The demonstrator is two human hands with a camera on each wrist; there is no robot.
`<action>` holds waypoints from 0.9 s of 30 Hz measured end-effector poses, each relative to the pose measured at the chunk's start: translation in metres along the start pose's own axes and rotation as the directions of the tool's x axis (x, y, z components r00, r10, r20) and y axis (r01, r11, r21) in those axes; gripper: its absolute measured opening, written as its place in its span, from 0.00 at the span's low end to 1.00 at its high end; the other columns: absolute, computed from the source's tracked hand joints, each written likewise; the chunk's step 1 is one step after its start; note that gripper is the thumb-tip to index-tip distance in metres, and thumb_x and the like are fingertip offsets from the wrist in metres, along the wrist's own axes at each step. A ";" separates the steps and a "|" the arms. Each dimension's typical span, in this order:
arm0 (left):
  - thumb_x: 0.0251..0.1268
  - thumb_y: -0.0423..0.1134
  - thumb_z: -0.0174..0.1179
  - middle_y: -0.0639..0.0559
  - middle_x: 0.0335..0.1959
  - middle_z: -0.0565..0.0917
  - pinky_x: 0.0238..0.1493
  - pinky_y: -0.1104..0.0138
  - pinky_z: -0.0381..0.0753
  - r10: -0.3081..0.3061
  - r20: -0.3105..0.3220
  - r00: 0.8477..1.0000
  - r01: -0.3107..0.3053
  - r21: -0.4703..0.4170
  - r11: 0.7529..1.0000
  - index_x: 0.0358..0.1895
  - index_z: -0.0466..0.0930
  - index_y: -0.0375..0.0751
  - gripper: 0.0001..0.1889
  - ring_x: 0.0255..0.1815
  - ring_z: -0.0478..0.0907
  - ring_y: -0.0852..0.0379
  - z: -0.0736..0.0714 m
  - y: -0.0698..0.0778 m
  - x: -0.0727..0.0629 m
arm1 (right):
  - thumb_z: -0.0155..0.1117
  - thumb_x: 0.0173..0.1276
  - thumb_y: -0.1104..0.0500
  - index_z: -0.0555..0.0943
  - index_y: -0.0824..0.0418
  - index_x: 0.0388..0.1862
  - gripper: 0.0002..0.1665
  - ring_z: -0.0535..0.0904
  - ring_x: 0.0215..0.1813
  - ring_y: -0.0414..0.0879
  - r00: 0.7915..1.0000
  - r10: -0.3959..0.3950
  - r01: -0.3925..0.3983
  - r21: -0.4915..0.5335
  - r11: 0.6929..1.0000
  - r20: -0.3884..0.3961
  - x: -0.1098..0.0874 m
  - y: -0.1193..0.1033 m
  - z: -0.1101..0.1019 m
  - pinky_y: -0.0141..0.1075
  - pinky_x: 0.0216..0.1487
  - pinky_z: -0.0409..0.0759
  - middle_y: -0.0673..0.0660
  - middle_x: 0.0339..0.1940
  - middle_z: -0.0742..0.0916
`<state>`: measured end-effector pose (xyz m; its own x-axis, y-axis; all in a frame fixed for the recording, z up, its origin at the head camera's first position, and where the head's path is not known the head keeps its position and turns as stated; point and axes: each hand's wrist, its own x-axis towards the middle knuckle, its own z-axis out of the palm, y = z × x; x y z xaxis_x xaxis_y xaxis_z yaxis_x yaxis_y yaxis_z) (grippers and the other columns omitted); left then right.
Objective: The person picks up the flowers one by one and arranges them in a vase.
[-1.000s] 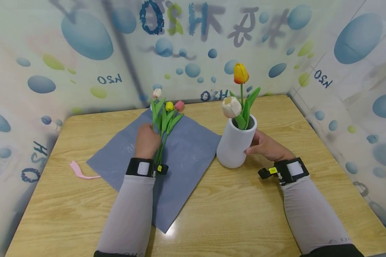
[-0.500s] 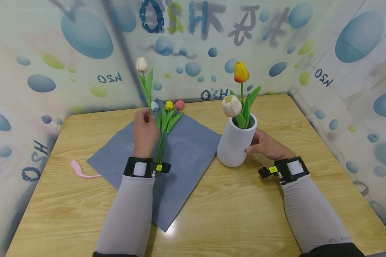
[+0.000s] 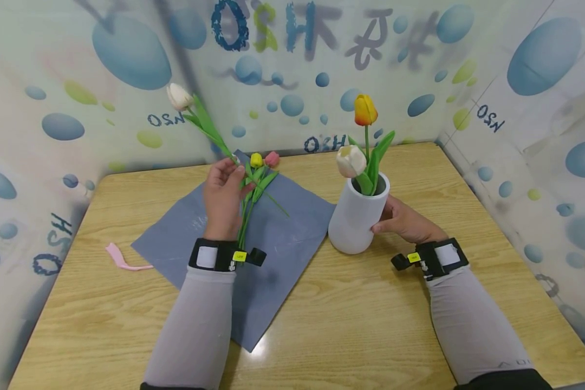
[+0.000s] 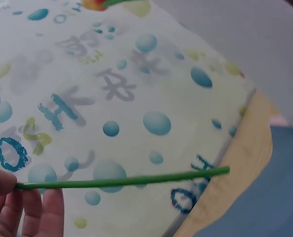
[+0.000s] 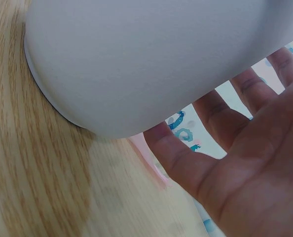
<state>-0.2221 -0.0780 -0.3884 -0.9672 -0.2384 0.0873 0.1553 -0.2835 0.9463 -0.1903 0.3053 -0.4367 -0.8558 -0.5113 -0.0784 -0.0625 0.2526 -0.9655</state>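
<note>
My left hand (image 3: 224, 200) pinches the stem of a white artificial tulip (image 3: 179, 97) between thumb and fingers. Its bloom leans up to the left; the bare green stem (image 4: 136, 180) sticks out past the fingertips in the left wrist view. Beneath this hand lie more tulips, among them a yellow one (image 3: 256, 160) and a pink one (image 3: 272, 159), their stems partly covered by the hand. At right, my right hand (image 3: 409, 222) holds the side of a white vase (image 3: 353, 222) standing on the table. An orange-yellow tulip (image 3: 365, 110) and another white tulip (image 3: 351, 162) stand in it.
Grey-blue wrapping paper (image 3: 287, 238) is spread under the loose tulips, one corner reaching toward the vase. A pink ribbon (image 3: 119, 259) lies left of it on the wooden table (image 3: 370, 325). A bubble-patterned wall (image 3: 292, 70) rises behind the table.
My left hand has lifted the white tulip out of the bunch, then tipped its bloom to the left so the stem end swings right. The right hand and vase have stayed put.
</note>
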 end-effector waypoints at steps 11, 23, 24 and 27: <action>0.80 0.33 0.55 0.54 0.44 0.79 0.46 0.66 0.88 -0.117 0.060 0.991 0.129 -0.271 0.954 0.53 0.74 0.43 0.06 0.47 0.79 0.56 0.005 0.000 -0.005 | 0.76 0.67 0.60 0.59 0.49 0.83 0.51 0.70 0.75 0.49 1.000 0.001 -0.001 0.005 1.000 0.001 0.000 0.000 0.001 0.59 0.77 0.66 0.58 0.79 0.70; 0.81 0.31 0.51 0.55 0.44 0.78 0.57 0.61 0.87 -0.121 0.088 0.989 0.145 -0.363 0.921 0.52 0.72 0.48 0.07 0.54 0.80 0.53 0.009 0.005 -0.010 | 0.74 0.67 0.63 0.60 0.52 0.82 0.50 0.73 0.71 0.40 0.998 -0.058 0.058 0.013 0.998 0.026 -0.001 0.000 0.000 0.31 0.67 0.75 0.49 0.75 0.74; 0.82 0.31 0.51 0.55 0.44 0.78 0.56 0.61 0.87 -0.122 0.086 0.989 0.145 -0.371 0.917 0.52 0.72 0.48 0.07 0.54 0.79 0.53 0.010 0.005 -0.010 | 0.74 0.67 0.63 0.60 0.52 0.82 0.50 0.73 0.71 0.40 0.997 -0.065 0.064 0.014 0.998 0.029 -0.001 0.000 0.000 0.31 0.67 0.76 0.48 0.75 0.74; 0.82 0.31 0.49 0.55 0.43 0.78 0.54 0.63 0.87 -0.127 0.075 0.989 0.146 -0.398 0.906 0.52 0.71 0.48 0.07 0.55 0.79 0.53 0.012 0.007 -0.012 | 0.74 0.67 0.63 0.60 0.51 0.82 0.50 0.73 0.71 0.40 0.998 -0.063 0.062 0.018 0.998 0.031 -0.001 0.000 0.000 0.31 0.67 0.76 0.47 0.74 0.74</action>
<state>-0.2114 -0.0664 -0.3789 -0.9915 -0.1300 -0.0100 0.0792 -0.6615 0.7457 -0.1898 0.3059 -0.4361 -0.8340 -0.5512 -0.0253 -0.1065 0.2057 -0.9728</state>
